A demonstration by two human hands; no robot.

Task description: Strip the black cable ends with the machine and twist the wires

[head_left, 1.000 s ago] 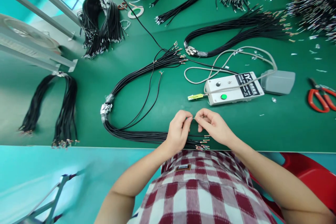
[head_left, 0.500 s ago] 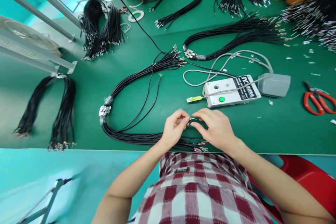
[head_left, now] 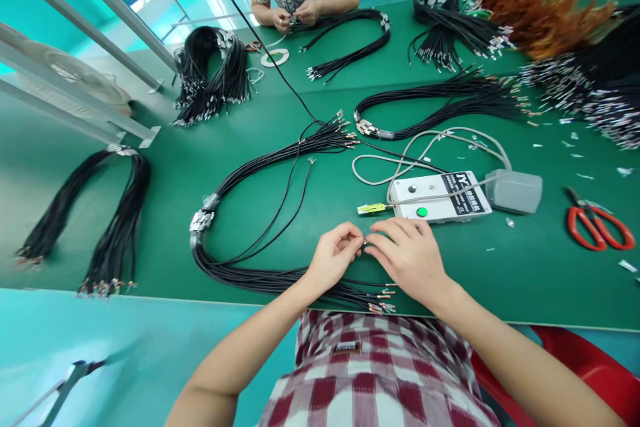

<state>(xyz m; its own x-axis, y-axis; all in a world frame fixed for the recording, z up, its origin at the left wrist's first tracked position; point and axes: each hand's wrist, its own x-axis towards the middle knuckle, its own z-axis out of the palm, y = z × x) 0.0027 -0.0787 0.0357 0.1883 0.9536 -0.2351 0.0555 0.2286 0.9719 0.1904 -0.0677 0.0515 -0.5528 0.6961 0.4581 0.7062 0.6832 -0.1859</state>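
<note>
My left hand (head_left: 334,255) pinches the end of a black cable between thumb and fingers. My right hand (head_left: 413,255) meets it from the right, its thumb and fingertips closed about the thin wire tip (head_left: 365,243). The fingers hide most of this cable end. Below and left of my hands lies a curved bundle of black cables (head_left: 245,278), tied with clear wrap around silvery connectors (head_left: 201,220). Its stripped copper ends (head_left: 384,303) show under my right hand, near the table's front edge.
A white control box (head_left: 440,197) with a green button and a grey adapter (head_left: 514,191) sit beyond my right hand. Red-handled scissors (head_left: 600,227) lie at right. More cable bundles (head_left: 440,95) cover the green table (head_left: 300,103). A co-worker's hands (head_left: 296,15) work across it.
The view has tilted up a little, so the table sits lower in the picture. My right thumb and fingers have drawn closer together at the wire tip; my left hand keeps its pinch.
</note>
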